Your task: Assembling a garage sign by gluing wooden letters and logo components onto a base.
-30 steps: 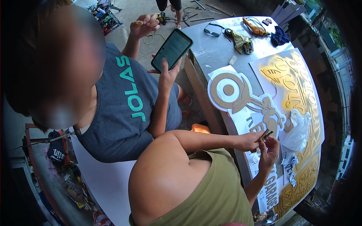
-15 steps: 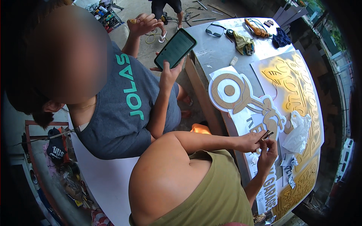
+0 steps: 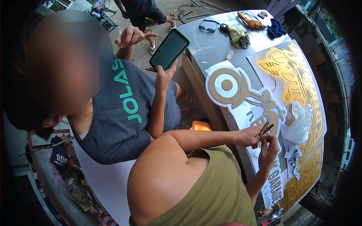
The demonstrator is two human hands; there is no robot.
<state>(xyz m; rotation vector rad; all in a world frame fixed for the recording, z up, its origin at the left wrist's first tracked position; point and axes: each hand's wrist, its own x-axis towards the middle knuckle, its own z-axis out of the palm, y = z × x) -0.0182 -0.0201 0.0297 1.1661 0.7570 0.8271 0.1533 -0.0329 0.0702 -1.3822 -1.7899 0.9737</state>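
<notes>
One metal-topped table [image 3: 200, 42], carrying the lot. One co-worker [image 3: 132, 98], standing off its left edge, phone [image 3: 169, 49] in hand. Gold-sprayed white stencil sheeting [image 3: 292, 81], along the right edge, laid flat, presumably to keep the lettering level. One motorcycle-shaped sign [image 3: 245, 92], brown on white, near the left edge, face up, likely for support across its whole outline. One crumpled clear plastic bag [image 3: 299, 125], over the sheeting, seemingly just set aside. One orange corded tool [image 3: 250, 20], by the far edge, perhaps parked clear of the signwork.

Two bare hands, meeting over the sign's lower part: left hand [image 3: 248, 136], fingers closed in around thin strips [image 3: 268, 128]; right hand [image 3: 268, 150], thumb and fingertips nearly together beside them, any grip of its own impossible to tell. The close meeting probably steadies such slight pieces. One pair of sunglasses [image 3: 208, 25], near the far left corner. Strips: dark, straight, narrow, slightly splayed, ends jutting past the fingers; material and exact count unclear.
</notes>
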